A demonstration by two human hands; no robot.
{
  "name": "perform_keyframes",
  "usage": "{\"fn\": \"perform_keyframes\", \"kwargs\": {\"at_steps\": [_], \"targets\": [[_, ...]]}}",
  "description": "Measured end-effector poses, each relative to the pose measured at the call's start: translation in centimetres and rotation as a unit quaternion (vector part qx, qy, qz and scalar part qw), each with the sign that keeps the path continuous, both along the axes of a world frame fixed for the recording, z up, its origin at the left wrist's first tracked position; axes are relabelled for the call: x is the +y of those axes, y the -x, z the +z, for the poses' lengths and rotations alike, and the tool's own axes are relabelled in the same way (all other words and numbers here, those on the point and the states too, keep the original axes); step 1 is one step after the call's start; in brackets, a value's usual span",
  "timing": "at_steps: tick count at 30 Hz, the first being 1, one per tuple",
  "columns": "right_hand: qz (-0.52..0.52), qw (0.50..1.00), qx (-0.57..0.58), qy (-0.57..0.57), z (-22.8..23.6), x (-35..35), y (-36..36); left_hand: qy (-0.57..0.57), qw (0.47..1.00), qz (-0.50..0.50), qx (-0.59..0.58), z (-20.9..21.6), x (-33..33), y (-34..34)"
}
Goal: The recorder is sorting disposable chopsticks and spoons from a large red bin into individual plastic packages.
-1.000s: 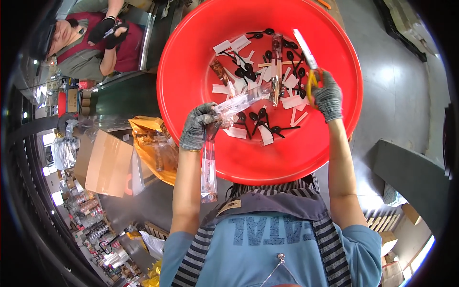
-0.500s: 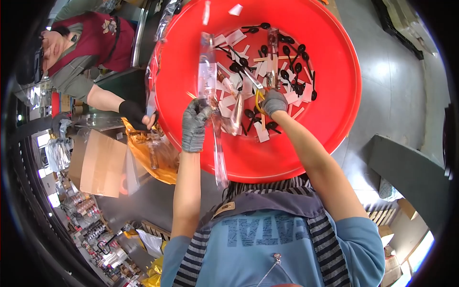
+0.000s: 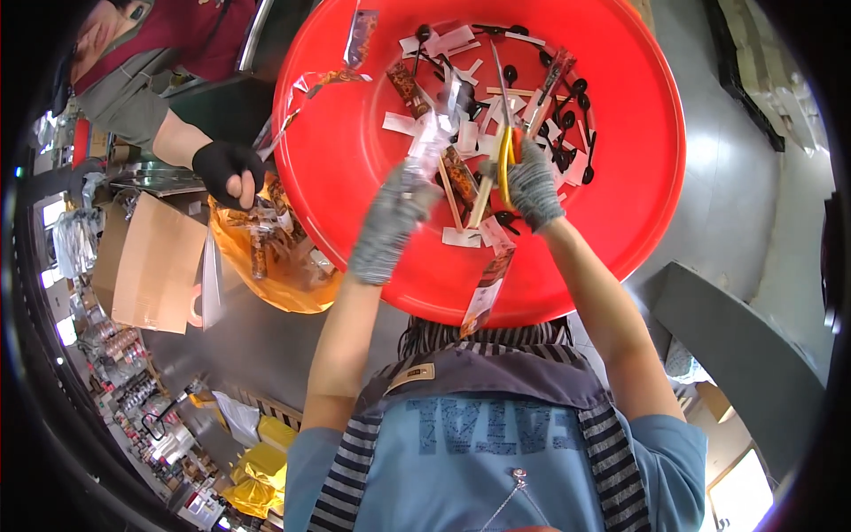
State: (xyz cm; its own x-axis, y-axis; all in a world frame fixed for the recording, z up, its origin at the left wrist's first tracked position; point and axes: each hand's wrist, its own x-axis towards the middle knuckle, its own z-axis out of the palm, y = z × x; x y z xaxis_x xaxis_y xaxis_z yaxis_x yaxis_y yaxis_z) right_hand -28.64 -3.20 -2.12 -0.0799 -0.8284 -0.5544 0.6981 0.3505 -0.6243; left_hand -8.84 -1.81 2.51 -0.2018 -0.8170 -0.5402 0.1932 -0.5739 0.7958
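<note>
My left hand (image 3: 390,222), in a grey knit glove, is closed on a clear plastic wrapper (image 3: 432,142) that is smeared by motion. My right hand (image 3: 534,184), gloved alike, grips scissors (image 3: 505,164) with yellow and orange handles, their blades pointing to the far side. Both hands are over a big red tub (image 3: 341,213). In it lie black plastic spoons (image 3: 579,86), white paper packets (image 3: 456,37), pale wooden sticks (image 3: 450,191) and brown patterned wrappers (image 3: 406,89). One patterned wrapper (image 3: 487,288) hangs at the tub's near rim.
On the left, a co-worker's hand (image 3: 226,173) in a black fingerless glove is above an orange bag (image 3: 257,275) of patterned packets. A cardboard box (image 3: 164,262) stands beside it. Plastic strips (image 3: 332,78) trail over the tub's left rim. A grey beam (image 3: 736,319) is on the right.
My left hand has moved right and nearer to me with plastic in it. The scissors now point away instead of leftward. The co-worker's hand has shifted left, away from the tub rim.
</note>
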Motion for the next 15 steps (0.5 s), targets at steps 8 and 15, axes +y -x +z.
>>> {"fn": "perform_keyframes", "kwargs": {"at_steps": [8,15], "targets": [[0.13,0.976,0.168,0.049,-6.5,2.5,2.6,0.062,0.973,0.073,-0.208,4.3,2.8,-1.3],[0.327,0.704,0.63,-0.03,-9.1,2.9,3.5,0.107,0.768,0.272,-0.57,1.5,7.5,-21.1]]}}
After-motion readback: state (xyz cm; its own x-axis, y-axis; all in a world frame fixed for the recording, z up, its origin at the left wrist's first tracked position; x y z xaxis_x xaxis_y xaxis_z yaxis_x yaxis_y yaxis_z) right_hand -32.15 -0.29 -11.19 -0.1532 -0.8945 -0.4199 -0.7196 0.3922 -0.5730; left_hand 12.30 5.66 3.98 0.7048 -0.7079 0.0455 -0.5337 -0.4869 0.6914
